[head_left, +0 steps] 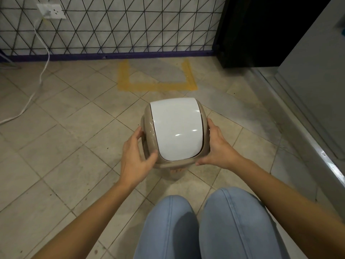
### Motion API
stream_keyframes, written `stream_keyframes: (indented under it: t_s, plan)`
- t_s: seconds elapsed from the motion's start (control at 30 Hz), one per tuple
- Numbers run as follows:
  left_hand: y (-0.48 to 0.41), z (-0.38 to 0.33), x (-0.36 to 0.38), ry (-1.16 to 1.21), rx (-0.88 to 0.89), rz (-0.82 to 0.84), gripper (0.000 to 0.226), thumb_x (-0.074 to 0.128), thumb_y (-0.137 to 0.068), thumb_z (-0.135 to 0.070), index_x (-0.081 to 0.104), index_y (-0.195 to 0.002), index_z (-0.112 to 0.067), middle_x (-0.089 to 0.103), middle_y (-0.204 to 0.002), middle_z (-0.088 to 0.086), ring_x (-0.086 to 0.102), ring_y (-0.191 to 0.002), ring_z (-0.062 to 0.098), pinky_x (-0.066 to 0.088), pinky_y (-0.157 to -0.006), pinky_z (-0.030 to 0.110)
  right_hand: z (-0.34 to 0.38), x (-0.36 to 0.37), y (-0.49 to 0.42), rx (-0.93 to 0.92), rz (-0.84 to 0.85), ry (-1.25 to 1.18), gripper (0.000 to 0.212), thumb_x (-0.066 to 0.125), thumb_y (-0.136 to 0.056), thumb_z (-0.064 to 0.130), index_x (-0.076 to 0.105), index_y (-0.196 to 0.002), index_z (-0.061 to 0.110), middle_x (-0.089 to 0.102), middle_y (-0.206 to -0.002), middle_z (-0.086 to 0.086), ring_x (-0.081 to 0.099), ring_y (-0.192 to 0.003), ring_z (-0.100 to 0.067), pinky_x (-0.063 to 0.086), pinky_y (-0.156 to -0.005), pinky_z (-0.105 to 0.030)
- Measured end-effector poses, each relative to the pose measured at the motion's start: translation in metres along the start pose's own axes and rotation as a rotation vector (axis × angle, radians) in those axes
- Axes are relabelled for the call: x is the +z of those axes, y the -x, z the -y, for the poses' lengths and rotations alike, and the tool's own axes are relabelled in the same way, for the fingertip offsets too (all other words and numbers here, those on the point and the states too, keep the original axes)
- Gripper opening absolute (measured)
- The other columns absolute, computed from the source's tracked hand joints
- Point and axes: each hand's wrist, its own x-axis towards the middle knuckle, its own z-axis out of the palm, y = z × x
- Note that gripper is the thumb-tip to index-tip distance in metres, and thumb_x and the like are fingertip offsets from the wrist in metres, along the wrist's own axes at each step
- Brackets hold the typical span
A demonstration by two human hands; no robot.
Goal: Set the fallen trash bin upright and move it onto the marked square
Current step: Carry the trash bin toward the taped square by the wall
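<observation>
So the left hand (133, 156) is wrapped on the left side of the small beige plastic trash bin with a glossy white swing lid (174, 131), thumb hooked onto the front rim right by the lid's edge and fingers curled round the side, and the right hand (217, 148) mirrors it on the other side, palm pressed flat to the rim with the thumb tucked low at the front corner. Both are clamped on the bin, one per side, which makes sense to me: squeezing it evenly by the collar keeps it from tipping and keeps fingers off the swing flap, which would probably just rock inward if pushed. The bin reads as upright now, lid facing up at the camera, so I'd say the standing-up part is done. Can't tell if the base is touching the beige tiled floor (74, 113) or lifted a bit, it's hidden under the lid. No idea what's inside either, the flap is closed. It sits just in front of the person's knees in light blue jeans (205, 225), short of the yellow taped square outline (158, 85) against the wall, so it isn't on the mark yet. There's a white power cable (40, 79) off to the left, well clear of the path.
</observation>
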Motion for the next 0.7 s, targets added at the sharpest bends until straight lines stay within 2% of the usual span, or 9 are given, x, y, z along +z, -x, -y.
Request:
stream_keyframes:
  t_s: [0.1,0.17,0.3,0.43,0.53,0.63,0.7]
  plan:
    - [0.006,0.001,0.002,-0.091,0.11,0.158,0.115,0.079,-0.06,-0.044,0.006,-0.148,-0.031,0.032,-0.145,-0.002,0.028,-0.13,0.006,0.029,-0.102,0.025,-0.002,0.002,0.002,-0.013,-0.014,0.012,0.144,0.092,-0.044,0.031,-0.012,-0.145,0.03,0.019,-0.147,0.0,0.021,-0.135,-0.018,0.026,-0.109,-0.035]
    - [0.005,0.004,0.004,-0.123,0.141,0.201,0.127,0.084,-0.056,-0.042,-0.005,-0.146,-0.033,0.027,-0.149,0.006,0.025,-0.134,0.012,0.028,-0.105,0.027,-0.001,0.002,0.002,-0.015,-0.023,-0.004,0.144,0.092,-0.044,0.03,-0.011,-0.145,0.029,0.02,-0.147,-0.001,0.021,-0.136,-0.019,0.026,-0.109,-0.037]
    - [-0.002,0.01,0.003,-0.171,0.181,0.218,0.13,0.083,-0.055,-0.045,-0.013,-0.143,-0.037,0.026,-0.149,0.009,0.025,-0.134,0.014,0.029,-0.103,0.028,0.002,0.003,-0.002,-0.012,-0.028,-0.016,0.144,0.091,-0.047,0.026,-0.014,-0.145,0.028,0.016,-0.149,-0.003,0.018,-0.138,-0.021,0.024,-0.11,-0.038]
    - [-0.011,0.012,0.002,-0.146,0.15,0.221,0.13,0.082,-0.056,-0.049,-0.015,-0.141,-0.045,0.025,-0.148,0.003,0.018,-0.126,-0.004,0.026,-0.103,0.025,0.005,0.004,-0.01,0.008,-0.029,-0.022,0.142,0.09,-0.051,0.023,-0.018,-0.144,0.027,0.014,-0.149,-0.005,0.017,-0.139,-0.023,0.023,-0.11,-0.036]
    - [-0.019,0.013,0.005,-0.119,0.136,0.211,0.127,0.082,-0.058,-0.047,-0.014,-0.141,-0.044,0.026,-0.147,0.003,0.017,-0.124,-0.007,0.025,-0.104,0.023,0.007,0.005,-0.017,0.019,-0.034,-0.027,0.141,0.089,-0.053,0.022,-0.017,-0.144,0.027,0.014,-0.15,-0.005,0.017,-0.14,-0.024,0.024,-0.112,-0.041]
    - [-0.029,0.016,0.009,-0.048,0.113,0.207,0.124,0.083,-0.059,-0.043,-0.012,-0.139,-0.049,0.024,-0.142,-0.009,0.019,-0.127,-0.006,0.024,-0.103,0.018,0.008,0.006,-0.027,0.026,-0.046,-0.069,0.139,0.089,-0.053,0.019,-0.016,-0.145,0.028,0.015,-0.149,-0.004,0.017,-0.14,-0.023,0.024,-0.113,-0.042]
    - [-0.036,0.017,0.01,0.028,0.082,0.2,0.123,0.084,-0.059,-0.041,-0.007,-0.141,-0.05,0.019,-0.137,-0.019,0.022,-0.13,-0.002,0.025,-0.105,0.02,0.008,0.006,-0.034,0.028,-0.049,-0.1,0.14,0.088,-0.054,0.017,-0.017,-0.144,0.029,0.014,-0.149,-0.004,0.018,-0.14,-0.022,0.024,-0.112,-0.039]
